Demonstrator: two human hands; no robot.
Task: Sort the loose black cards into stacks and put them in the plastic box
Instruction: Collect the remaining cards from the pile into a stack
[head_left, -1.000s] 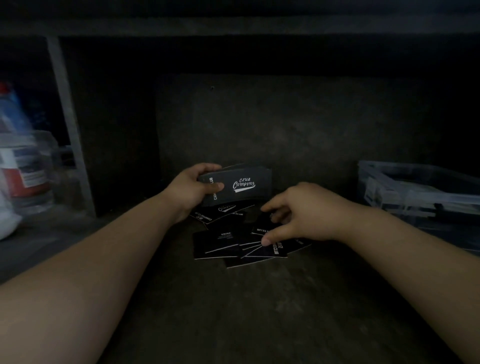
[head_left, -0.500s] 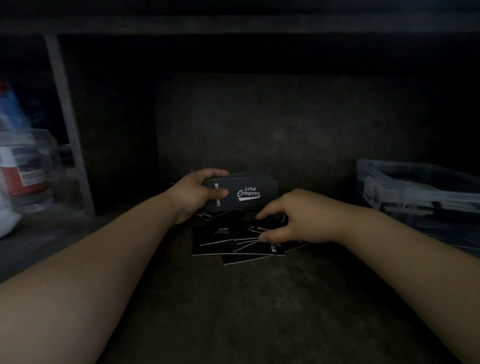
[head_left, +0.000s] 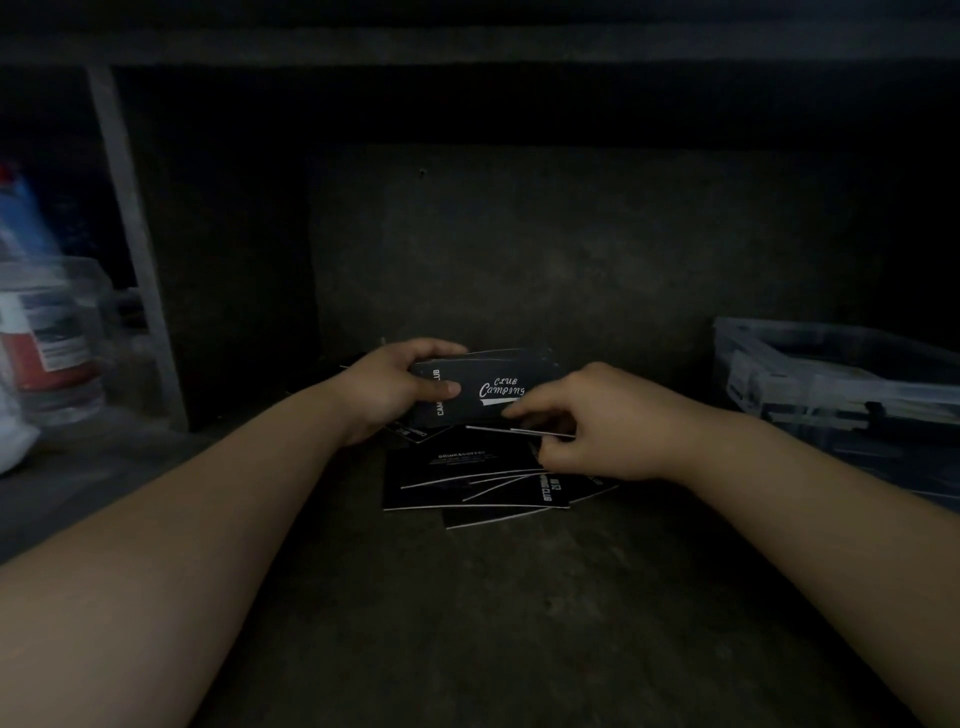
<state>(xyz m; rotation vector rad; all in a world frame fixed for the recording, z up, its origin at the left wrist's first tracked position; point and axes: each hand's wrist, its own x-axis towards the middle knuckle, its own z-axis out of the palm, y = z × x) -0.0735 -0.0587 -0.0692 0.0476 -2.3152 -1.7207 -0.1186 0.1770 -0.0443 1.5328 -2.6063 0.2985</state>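
Note:
My left hand (head_left: 390, 391) grips a stack of black cards (head_left: 488, 387) with white lettering, held upright above the dark shelf. My right hand (head_left: 597, 426) pinches a single black card (head_left: 519, 431) by its edge, lifted just under the stack. Several loose black cards (head_left: 457, 480) lie fanned on the shelf beneath both hands. The clear plastic box (head_left: 841, 379) stands at the right, apart from my hands.
A dim shelf compartment with a back wall (head_left: 519, 249) close behind the cards. A clear jar with a red label (head_left: 47, 343) and a white upright post (head_left: 130, 228) stand at the left. Bare shelf floor (head_left: 478, 623) lies in front.
My right hand has lifted one card off the loose pile and raised it toward the stack. My left hand has kept the stack almost still.

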